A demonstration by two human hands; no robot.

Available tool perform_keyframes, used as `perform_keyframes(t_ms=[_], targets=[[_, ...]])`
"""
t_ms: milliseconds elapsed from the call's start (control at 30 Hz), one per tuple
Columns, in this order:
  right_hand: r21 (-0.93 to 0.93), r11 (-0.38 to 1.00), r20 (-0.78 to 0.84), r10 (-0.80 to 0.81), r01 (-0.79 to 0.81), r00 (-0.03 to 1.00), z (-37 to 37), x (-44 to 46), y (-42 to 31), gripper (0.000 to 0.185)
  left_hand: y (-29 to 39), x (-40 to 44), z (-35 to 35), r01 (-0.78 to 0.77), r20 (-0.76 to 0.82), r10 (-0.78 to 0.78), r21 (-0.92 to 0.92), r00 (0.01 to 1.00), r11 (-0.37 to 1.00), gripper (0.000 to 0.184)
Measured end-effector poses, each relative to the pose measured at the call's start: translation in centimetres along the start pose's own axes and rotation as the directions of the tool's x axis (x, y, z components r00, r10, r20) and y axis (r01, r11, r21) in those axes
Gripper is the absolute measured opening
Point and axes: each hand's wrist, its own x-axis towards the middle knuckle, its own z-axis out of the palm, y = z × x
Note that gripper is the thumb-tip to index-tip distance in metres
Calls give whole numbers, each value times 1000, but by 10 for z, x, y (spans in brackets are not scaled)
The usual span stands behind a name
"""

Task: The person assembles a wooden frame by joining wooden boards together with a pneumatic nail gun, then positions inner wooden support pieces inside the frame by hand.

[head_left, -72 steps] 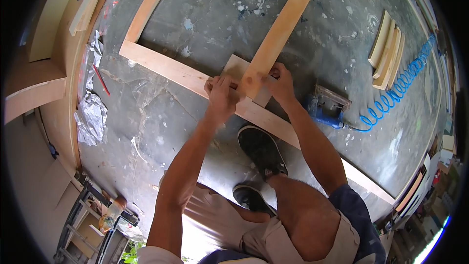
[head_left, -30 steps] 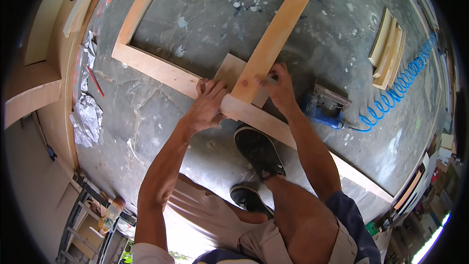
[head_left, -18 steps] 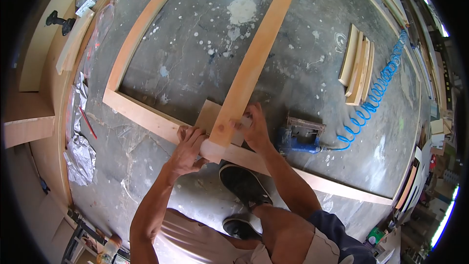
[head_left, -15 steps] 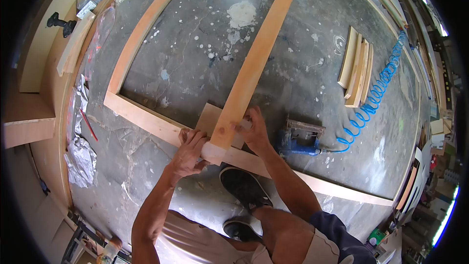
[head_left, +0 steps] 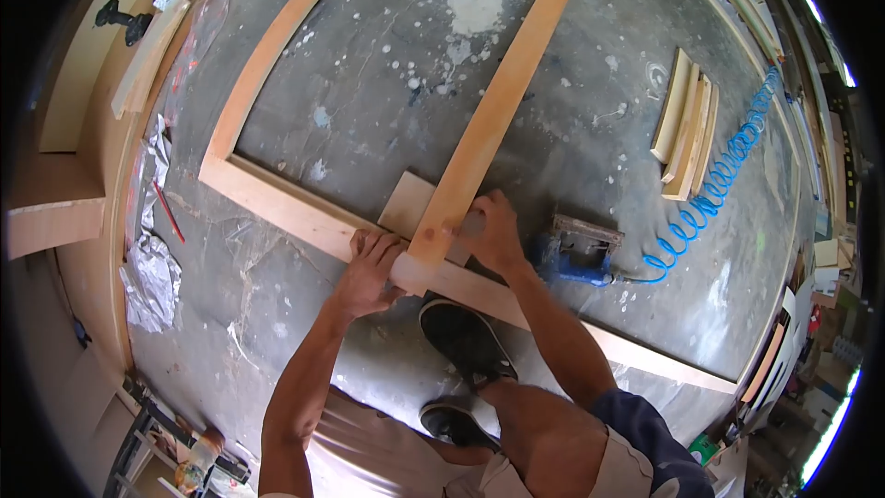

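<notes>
My left hand (head_left: 367,275) is closed round the near wooden rail (head_left: 295,212), just left of where the long middle plank (head_left: 502,97) meets it. On the other side of that joint, my right hand (head_left: 489,232) pinches the edge of the middle plank near its end. A short flat board (head_left: 407,202) lies under the middle plank, partly hidden by it. The rail's left end joins a side plank (head_left: 263,60) at a corner. To the right of my right hand, a blue nail gun (head_left: 579,254) rests on the floor.
A coiled blue hose (head_left: 714,194) runs from the nail gun to the upper right, past several stacked wood strips (head_left: 687,124). Crumpled foil (head_left: 152,281) and a red pencil (head_left: 169,212) lie at the left. A black drill (head_left: 123,21) sits upper left. My shoe (head_left: 466,341) is below the rail.
My left hand has shifted left along the rail from the joint. My right hand has stayed by the middle plank. The view has tilted, and the scene sits lower in it.
</notes>
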Motion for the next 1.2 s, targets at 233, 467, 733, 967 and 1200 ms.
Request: perform_keyframes(t_ms=[233, 467, 733, 967, 1200], targets=[[-62, 997, 83, 40, -35, 996, -19, 9, -20, 48, 11, -4, 3, 31, -101, -31, -1, 994, 1000, 82], [-70, 997, 131, 50, -41, 990, -16, 12, -17, 48, 30, -3, 23, 150, -273, -129, 56, 953, 987, 88], [-109, 994, 109, -1, 13, 994, -8, 13, -6, 47, 37, 11, 52, 305, -477, -246, 48, 844, 951, 70], [-179, 982, 62, -52, 63, 997, -7, 7, -12, 50, 41, 14, 66, 316, -599, -233, 35, 766, 948, 65], [-174, 980, 41, -87, 92, 995, -1, 3, -8, 50, 41, 16, 73, 307, -636, -197, 66, 746, 949, 63]])
